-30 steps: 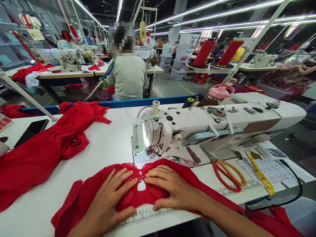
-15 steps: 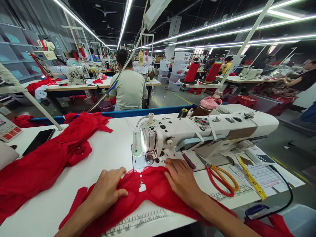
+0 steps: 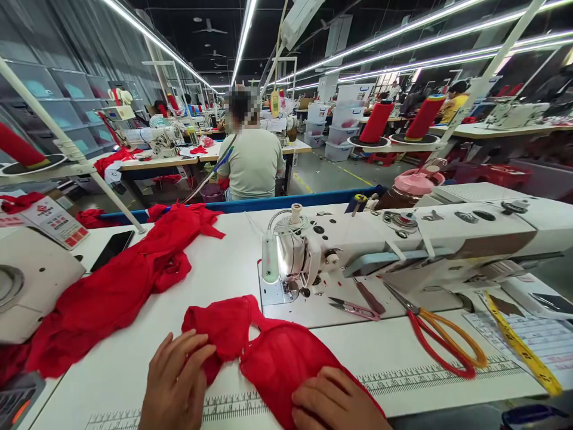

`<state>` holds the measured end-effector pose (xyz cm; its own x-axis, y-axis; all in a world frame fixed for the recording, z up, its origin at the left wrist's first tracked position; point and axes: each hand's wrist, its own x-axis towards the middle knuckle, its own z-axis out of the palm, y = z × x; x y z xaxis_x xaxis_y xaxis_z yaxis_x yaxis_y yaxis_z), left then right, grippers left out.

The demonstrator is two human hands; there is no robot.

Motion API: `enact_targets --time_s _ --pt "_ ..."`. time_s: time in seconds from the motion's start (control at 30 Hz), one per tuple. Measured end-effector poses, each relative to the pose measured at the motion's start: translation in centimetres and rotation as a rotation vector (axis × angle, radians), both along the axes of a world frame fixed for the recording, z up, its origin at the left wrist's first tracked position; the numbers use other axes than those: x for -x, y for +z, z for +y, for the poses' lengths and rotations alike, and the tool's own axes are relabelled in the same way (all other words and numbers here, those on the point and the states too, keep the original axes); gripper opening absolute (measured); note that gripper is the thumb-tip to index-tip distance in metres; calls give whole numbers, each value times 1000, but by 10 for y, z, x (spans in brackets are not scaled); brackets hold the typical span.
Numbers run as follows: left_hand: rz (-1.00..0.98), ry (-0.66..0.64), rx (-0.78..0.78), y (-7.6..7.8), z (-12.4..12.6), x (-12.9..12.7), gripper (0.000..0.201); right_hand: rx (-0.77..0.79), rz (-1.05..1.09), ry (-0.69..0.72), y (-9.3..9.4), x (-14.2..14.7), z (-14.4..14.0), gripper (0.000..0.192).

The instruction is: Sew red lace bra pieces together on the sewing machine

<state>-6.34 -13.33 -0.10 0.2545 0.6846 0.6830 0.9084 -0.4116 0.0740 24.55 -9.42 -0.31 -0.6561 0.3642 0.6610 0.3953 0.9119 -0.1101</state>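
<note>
A red bra (image 3: 284, 357) lies on the white sewing table in front of me, its two cups joined by a narrow middle with a gap. My left hand (image 3: 176, 379) rests at the outer edge of the left cup, fingers stretched and slightly apart, fingertips touching the cloth. On the lower part of the right cup is my right hand (image 3: 338, 401), its fingers curled onto the fabric and its thumb hidden. Just beyond the bra stands a white sewing machine (image 3: 421, 236), with its needle area (image 3: 293, 289) lit.
Thread snips (image 3: 353, 308) and orange-and-red scissors (image 3: 441, 340) lie to the right, near a yellow tape measure (image 3: 521, 343). More red garments (image 3: 116, 292) are heaped at left beside a phone (image 3: 111, 249). A printed ruler (image 3: 403, 375) runs along the front edge. A person (image 3: 250, 161) sits ahead.
The bra has come away from the needle area toward me and turned, its right cup now pointing down toward the front edge. Both hands moved nearer with it. The snips are now uncovered.
</note>
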Motion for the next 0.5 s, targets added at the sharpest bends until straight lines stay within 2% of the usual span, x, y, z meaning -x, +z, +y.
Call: enact_targets --time_s 0.1,0.17,0.3,0.4,0.5 --pt "-89 -48 -10 4 5 -37 25 131 -83 -76 27 7 24 18" --pt "-152 -22 1 2 17 -64 17 170 -139 -167 33 16 42 18" --pt "-264 44 50 -10 40 -94 20 157 -244 -223 21 30 66 16" --pt "-205 -19 53 -21 42 -94 24 89 -252 -165 7 27 70 20" --pt "-164 -42 23 -27 37 -87 27 -18 -236 -82 2 21 68 22"
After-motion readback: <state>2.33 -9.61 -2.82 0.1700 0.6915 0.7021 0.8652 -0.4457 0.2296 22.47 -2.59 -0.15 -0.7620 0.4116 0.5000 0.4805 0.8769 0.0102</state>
